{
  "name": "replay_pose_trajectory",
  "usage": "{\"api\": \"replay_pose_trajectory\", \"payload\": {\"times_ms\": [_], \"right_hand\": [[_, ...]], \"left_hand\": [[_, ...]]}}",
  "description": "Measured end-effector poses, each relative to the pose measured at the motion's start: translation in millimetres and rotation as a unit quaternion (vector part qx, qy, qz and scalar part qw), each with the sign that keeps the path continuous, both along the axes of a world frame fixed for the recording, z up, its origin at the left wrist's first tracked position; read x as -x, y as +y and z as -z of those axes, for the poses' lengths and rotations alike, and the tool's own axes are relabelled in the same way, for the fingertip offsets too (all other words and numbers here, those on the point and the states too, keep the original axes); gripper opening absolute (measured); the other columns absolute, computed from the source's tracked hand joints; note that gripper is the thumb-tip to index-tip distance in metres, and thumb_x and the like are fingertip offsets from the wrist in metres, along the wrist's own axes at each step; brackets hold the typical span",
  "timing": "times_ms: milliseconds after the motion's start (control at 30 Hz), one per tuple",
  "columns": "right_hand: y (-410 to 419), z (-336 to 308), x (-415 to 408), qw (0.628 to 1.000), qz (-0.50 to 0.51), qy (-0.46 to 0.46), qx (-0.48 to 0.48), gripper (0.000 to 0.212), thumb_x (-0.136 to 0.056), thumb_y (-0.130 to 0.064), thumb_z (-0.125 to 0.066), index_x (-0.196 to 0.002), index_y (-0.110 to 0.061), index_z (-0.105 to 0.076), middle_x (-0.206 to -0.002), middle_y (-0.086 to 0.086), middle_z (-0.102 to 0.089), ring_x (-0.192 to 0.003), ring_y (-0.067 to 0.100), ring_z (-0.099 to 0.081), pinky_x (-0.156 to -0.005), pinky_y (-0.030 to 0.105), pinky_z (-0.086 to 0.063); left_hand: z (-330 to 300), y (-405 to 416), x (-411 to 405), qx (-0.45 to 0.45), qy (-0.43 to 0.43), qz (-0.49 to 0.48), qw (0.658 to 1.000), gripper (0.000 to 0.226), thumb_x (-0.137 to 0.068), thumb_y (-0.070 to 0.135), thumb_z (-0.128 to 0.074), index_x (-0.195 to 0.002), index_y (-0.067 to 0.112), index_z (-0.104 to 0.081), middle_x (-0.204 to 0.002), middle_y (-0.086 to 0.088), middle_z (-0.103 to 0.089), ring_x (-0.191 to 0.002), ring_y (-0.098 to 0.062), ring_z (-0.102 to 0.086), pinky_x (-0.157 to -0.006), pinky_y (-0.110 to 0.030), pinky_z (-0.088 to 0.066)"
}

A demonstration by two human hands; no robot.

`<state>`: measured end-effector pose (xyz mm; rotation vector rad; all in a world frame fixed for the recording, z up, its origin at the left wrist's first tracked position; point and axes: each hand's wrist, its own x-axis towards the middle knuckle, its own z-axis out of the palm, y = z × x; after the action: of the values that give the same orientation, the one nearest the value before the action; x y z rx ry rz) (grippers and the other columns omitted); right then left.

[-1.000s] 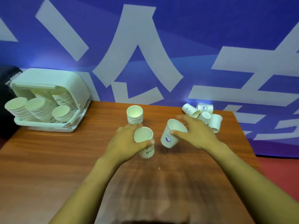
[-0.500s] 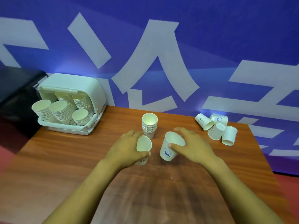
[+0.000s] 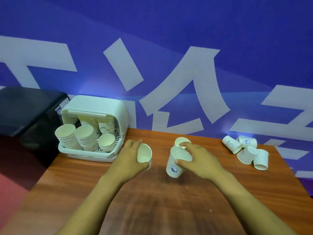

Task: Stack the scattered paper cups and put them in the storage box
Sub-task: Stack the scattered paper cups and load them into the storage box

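My left hand (image 3: 130, 158) grips a white paper cup (image 3: 144, 153), tilted with its mouth facing right. My right hand (image 3: 198, 160) grips another white cup with a blue logo (image 3: 176, 165) by its rim and side, tilted over the wooden table (image 3: 152, 200). Behind my right fingers stands a small stack of cups (image 3: 181, 141), partly hidden. Several loose cups (image 3: 247, 150) lie scattered at the table's far right. The white storage box (image 3: 105, 106) sits open at the far left, with several cup stacks (image 3: 84, 136) inside.
A dark object (image 3: 28, 106) stands left of the box, off the table. A blue wall with large white characters rises right behind the table. The table's left edge runs diagonally below the box; red floor shows beyond it.
The view has shifted left and the table looks closer. My left hand has carried its cup to the left, away from the right hand's cup, and the gap between both cups has widened.
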<state>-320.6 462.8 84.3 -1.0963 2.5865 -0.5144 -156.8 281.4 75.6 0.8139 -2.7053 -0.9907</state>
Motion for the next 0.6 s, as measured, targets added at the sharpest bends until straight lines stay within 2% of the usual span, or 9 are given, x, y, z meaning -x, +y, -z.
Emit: {"api": "replay_pose_trajectory", "payload": {"times_ms": [100,200,267,433,600], "right_hand": [[-51,3,-22,1.000,-0.006,-0.013,0.006,0.056,-0.079,-0.055,-0.063,-0.129,-0.039,-0.045,-0.128,-0.016,-0.053,-0.112,0.010,-0.053,-0.086,0.029,-0.046],[-100,7,-42,0.999,-0.014,-0.027,0.023,0.053,-0.078,-0.053,-0.065,-0.126,-0.038,-0.048,-0.126,-0.018,-0.054,-0.113,0.007,-0.052,-0.090,0.029,-0.044],[-124,13,-52,0.999,-0.006,-0.039,0.030,0.052,-0.078,-0.053,-0.065,-0.125,-0.038,-0.049,-0.125,-0.018,-0.055,-0.114,0.007,-0.052,-0.094,0.032,-0.045],[-149,28,-69,0.998,0.018,-0.064,0.013,0.056,-0.075,-0.059,-0.061,-0.125,-0.039,-0.048,-0.122,-0.018,-0.056,-0.111,0.007,-0.054,-0.092,0.033,-0.047],[-153,35,-65,0.997,0.036,-0.060,-0.014,0.053,-0.079,-0.054,-0.063,-0.127,-0.038,-0.048,-0.128,-0.016,-0.054,-0.114,0.008,-0.051,-0.094,0.031,-0.045]], "left_hand": [[2,-51,-27,-0.008,0.014,-0.037,0.999,0.078,-0.073,0.029,-0.075,-0.141,0.016,-0.039,-0.138,0.000,-0.040,-0.124,-0.017,-0.045,-0.092,-0.018,-0.030],[3,-102,-51,0.021,0.021,-0.063,0.998,0.071,-0.072,0.030,-0.075,-0.135,0.017,-0.046,-0.133,-0.001,-0.045,-0.121,-0.022,-0.045,-0.094,-0.028,-0.037],[4,-133,-60,0.051,0.021,-0.068,0.996,0.074,-0.072,0.033,-0.075,-0.138,0.018,-0.044,-0.135,-0.001,-0.046,-0.124,-0.024,-0.042,-0.100,-0.033,-0.037],[12,-181,-57,0.099,0.012,-0.037,0.994,0.081,-0.073,0.043,-0.074,-0.142,0.021,-0.039,-0.141,0.000,-0.044,-0.129,-0.025,-0.039,-0.105,-0.042,-0.036],[27,-202,-42,0.147,-0.004,-0.002,0.989,0.079,-0.077,0.045,-0.072,-0.144,0.022,-0.036,-0.146,0.004,-0.040,-0.132,-0.020,-0.039,-0.106,-0.039,-0.034]]}}
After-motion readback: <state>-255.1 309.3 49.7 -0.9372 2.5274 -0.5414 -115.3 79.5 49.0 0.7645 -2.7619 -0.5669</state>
